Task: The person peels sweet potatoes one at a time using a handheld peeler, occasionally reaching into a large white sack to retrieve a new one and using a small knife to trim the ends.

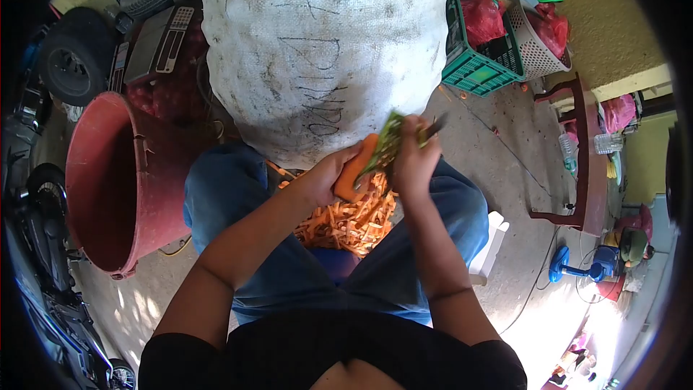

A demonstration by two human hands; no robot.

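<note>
My left hand is closed around a thick carrot, which slants up and to the right between my knees. Against its right side lies a flat green tool with a pattern of dark spots or holes, gripped in my right hand. A dark tip of something sticks out past the right fingers. Motion smears the tool and the right hand, so its exact kind cannot be made out. Directly below both hands is a heap of orange peel strips.
A full white woven sack with handwriting stands in front of my knees. To the left is a red bin; at upper right are a green crate and a white basket. A blue fan stands right.
</note>
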